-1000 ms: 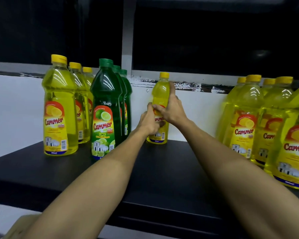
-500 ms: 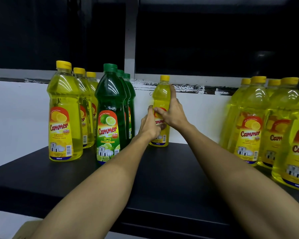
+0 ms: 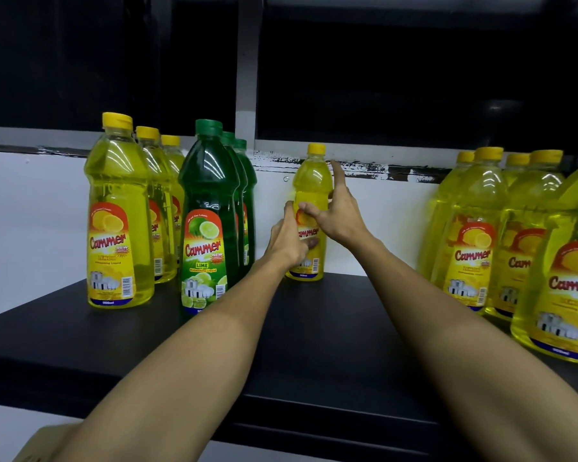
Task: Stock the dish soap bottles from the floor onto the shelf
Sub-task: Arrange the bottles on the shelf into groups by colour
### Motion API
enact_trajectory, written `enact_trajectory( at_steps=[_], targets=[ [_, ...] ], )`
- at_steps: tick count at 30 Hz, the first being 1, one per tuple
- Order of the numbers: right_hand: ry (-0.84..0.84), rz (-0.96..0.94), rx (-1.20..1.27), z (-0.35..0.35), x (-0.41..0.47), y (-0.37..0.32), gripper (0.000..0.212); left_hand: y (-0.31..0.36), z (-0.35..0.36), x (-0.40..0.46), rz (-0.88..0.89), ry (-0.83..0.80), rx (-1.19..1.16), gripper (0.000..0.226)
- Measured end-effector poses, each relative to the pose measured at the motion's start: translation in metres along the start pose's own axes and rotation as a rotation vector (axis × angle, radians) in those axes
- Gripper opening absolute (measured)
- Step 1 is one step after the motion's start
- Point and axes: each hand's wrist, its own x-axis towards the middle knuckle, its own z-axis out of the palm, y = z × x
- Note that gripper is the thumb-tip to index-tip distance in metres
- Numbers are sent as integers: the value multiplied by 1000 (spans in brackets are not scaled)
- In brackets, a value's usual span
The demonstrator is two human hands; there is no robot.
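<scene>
While standing upright at the back of the shelf point(image 3: 314, 345) by the wall, yellow bottle point(image 3: 309, 195) between both hands. Right hand point(image 3: 339, 216) spread on its right side; left hand point(image 3: 286, 243) low on label, fingers point(image 3: 289, 211) straight, touching. Long axis vertical. Equally near.

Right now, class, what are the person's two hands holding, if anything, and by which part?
Nothing is firmly gripped. Both hands, left hand and right hand, have loosened fingers at the label of the small yellow bottle standing on the shelf.
</scene>
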Motion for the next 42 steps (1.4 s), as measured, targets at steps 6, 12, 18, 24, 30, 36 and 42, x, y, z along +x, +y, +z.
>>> enact_trajectory(
  at_steps=[6,12,18,24,30,36,42],
  targets=[
    [86,-18,-96,-57,-27,-12,80,31,-2,-11,-13,158,171,99],
    [196,-96,-353,-146,-75,-21,61,98,31,-52,307,154,135,65],
    [386,-97,-533,-244,-108,-24,50,168,87,-111,429,-111,-110,47],
    [577,16,-564,-290,-137,1,55,212,136,-138,375,-294,-201,72],
    [362,211,-280,-295,-152,33,79,212,160,-138,270,-402,-260,83],
    [331,171,-248,-291,-154,36,82,205,162,-138,275,-387,-283,75],
    [270,96,-212,-270,-153,23,88,183,136,-134,298,-343,-255,69]
  ],
)
